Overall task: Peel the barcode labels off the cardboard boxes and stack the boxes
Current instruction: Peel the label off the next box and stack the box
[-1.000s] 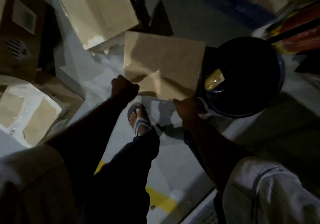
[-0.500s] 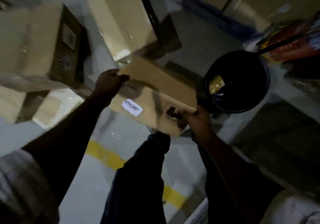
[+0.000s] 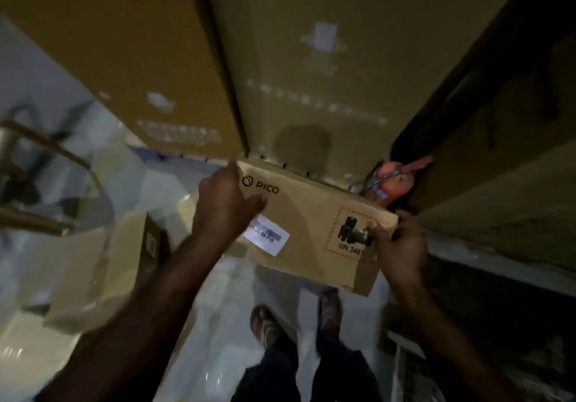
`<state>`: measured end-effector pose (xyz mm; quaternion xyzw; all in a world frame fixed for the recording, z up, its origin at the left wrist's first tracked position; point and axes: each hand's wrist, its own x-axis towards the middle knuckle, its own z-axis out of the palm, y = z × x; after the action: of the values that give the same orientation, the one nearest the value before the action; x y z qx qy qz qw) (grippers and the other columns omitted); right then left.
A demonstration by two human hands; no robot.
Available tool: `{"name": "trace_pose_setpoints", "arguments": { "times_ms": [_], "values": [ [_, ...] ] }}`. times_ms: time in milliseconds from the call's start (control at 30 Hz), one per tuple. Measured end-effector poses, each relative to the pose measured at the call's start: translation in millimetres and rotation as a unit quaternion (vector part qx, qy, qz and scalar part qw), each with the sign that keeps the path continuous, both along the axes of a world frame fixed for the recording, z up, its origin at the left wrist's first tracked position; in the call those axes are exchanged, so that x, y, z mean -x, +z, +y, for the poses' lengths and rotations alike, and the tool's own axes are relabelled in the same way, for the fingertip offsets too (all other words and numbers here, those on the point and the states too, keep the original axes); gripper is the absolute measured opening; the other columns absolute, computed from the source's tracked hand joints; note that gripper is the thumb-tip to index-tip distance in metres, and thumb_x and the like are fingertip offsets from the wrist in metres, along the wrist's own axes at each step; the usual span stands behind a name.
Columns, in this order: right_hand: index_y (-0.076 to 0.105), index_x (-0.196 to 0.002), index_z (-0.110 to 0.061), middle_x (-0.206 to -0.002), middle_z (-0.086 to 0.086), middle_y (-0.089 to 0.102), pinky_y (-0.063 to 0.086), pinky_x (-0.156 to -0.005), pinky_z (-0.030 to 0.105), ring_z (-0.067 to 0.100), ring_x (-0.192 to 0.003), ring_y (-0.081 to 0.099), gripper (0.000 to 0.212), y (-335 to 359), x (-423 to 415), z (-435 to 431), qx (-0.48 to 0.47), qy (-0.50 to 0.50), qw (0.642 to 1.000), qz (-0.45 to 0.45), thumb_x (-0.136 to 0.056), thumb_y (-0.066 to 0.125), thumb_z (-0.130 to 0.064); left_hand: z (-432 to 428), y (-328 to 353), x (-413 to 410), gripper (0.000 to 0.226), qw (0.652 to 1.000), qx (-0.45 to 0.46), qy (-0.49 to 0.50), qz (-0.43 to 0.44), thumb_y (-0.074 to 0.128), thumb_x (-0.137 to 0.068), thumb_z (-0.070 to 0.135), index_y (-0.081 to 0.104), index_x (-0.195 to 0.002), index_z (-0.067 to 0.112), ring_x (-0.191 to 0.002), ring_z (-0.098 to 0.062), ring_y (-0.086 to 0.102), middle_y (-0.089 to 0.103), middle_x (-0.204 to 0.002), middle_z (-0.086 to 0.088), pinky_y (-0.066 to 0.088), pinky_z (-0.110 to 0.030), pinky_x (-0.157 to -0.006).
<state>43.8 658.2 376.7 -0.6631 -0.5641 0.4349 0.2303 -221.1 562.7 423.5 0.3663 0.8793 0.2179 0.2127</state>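
L grip [image 3: 224,211], R grip [image 3: 402,246] hold box [image 3: 311,214] (label [image 3: 268,237] on).

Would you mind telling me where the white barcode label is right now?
In the head view, the barcode label is on the PICO box, left of centre, just below the left hand and left of the UN 3481 mark.

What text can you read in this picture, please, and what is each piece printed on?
"PICO", beside a round logo: upper left of the box face.
"UN 3481", in a red dashed frame: on the box, right beside the right hand.
White label on the box: too blurred to read.
Print on the big boxes behind: too blurred to read.
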Motion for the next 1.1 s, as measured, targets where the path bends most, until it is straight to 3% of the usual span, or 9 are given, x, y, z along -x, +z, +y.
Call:
{"name": "trace_pose_setpoints", "arguments": {
  "times_ms": [167, 267, 333, 433, 500, 600, 733, 867, 1100],
  "values": [
    [0.054, -0.125, -0.036, -0.109, -0.001, 0.066, 0.056, -0.084, 0.047, 0.022, -0.098, 0.067, 0.048, 108, -84, 4, -0.102, -0.062, 0.992, -0.040, -0.081, 0.065, -0.049, 32, 86, -81, 0.112, 0.985, -0.027, -0.164, 0.033, 0.084, -0.062, 0.053, 0.028, -0.148, 0.007, -0.131, -0.033, 0.041, 0.047, -0.142, -0.013, 0.032, -0.040, -0.108],
    [0.049, -0.131, -0.044, -0.105, -0.012, 0.064, 0.056, -0.077, 0.039, 0.013, -0.092, 0.065, 0.049, 179, -137, -8, -0.116, -0.075, 0.989, -0.048, -0.086, 0.068, -0.043, 47, 130, -135, 0.132, 0.963, -0.039, -0.261, 0.056, 0.080, -0.060, 0.063, 0.010, -0.155, 0.005, -0.136, -0.037, 0.031, 0.028, -0.155, -0.014, 0.024, -0.040, -0.113],
    [0.053, -0.124, -0.041, -0.100, -0.010, 0.063, 0.055, -0.079, 0.040, 0.017, -0.094, 0.064, 0.044, 221, -177, -22, -0.155, -0.070, 0.980, -0.102, -0.084, 0.068, -0.050, 59, 157, -172, 0.132, 0.947, -0.057, -0.311, 0.051, 0.078, -0.060, 0.066, 0.007, -0.156, 0.008, -0.139, -0.038, 0.028, 0.023, -0.158, -0.013, 0.021, -0.041, -0.114],
    [0.053, -0.118, -0.036, -0.120, 0.014, 0.048, 0.046, -0.088, 0.043, 0.035, -0.116, 0.047, 0.044, 273, -248, -52, -0.180, -0.129, 0.939, -0.261, -0.082, 0.061, -0.062, 70, 198, -246, 0.128, 0.914, -0.085, -0.394, 0.042, 0.078, -0.065, 0.063, 0.006, -0.157, 0.011, -0.144, -0.036, 0.022, 0.014, -0.163, -0.009, 0.012, -0.033, -0.112],
    [0.046, -0.132, -0.042, -0.128, 0.017, 0.037, 0.043, -0.095, 0.047, 0.039, -0.124, 0.037, 0.061, 297, -298, -80, -0.173, -0.200, 0.914, -0.308, -0.078, 0.060, -0.067, 68, 224, -302, 0.129, 0.892, -0.113, -0.436, 0.033, 0.078, -0.065, 0.064, 0.004, -0.157, 0.013, -0.142, -0.032, 0.021, 0.011, -0.164, -0.004, 0.018, -0.030, -0.112],
    [0.034, -0.145, -0.044, -0.138, 0.018, 0.033, 0.035, -0.103, 0.047, 0.037, -0.131, 0.030, 0.077, 322, -359, -127, -0.167, -0.270, 0.895, -0.313, -0.077, 0.064, -0.063, 62, 255, -382, 0.127, 0.857, -0.178, -0.482, 0.042, 0.078, -0.064, 0.064, 0.006, -0.157, 0.016, -0.135, -0.029, 0.024, 0.019, -0.160, -0.001, 0.028, -0.032, -0.110],
    [0.043, -0.139, -0.045, -0.131, 0.013, 0.037, 0.037, -0.103, 0.049, 0.036, -0.127, 0.034, 0.071, 348, -423, -189, -0.225, -0.387, 0.847, -0.285, -0.074, 0.069, -0.058, 51, 298, -473, 0.126, 0.807, -0.205, -0.553, 0.041, 0.077, -0.065, 0.064, 0.002, -0.157, 0.022, -0.142, -0.026, 0.012, 0.005, -0.164, 0.007, 0.024, -0.037, -0.115],
    [0.046, -0.138, -0.043, -0.135, 0.011, 0.038, 0.036, -0.101, 0.047, 0.034, -0.129, 0.033, 0.072, 360, -482, -246, -0.226, -0.489, 0.790, -0.291, -0.073, 0.069, -0.061, 42, 318, -554, 0.126, 0.734, -0.197, -0.649, -0.007, 0.075, -0.056, 0.071, 0.014, -0.157, 0.027, -0.142, -0.025, 0.014, 0.015, -0.160, 0.009, 0.029, -0.045, -0.117],
    [0.048, -0.137, -0.037, -0.137, 0.009, 0.032, 0.036, -0.102, 0.048, 0.034, -0.130, 0.030, 0.064, 321, -534, -307, -0.164, -0.625, 0.711, -0.278, -0.079, 0.070, -0.054, 17, 297, -664, 0.116, 0.628, -0.167, -0.758, -0.057, 0.087, -0.066, 0.043, 0.014, -0.155, 0.037, -0.149, -0.015, -0.005, -0.018, -0.162, 0.015, 0.016, -0.042, -0.124]
  ]
}}
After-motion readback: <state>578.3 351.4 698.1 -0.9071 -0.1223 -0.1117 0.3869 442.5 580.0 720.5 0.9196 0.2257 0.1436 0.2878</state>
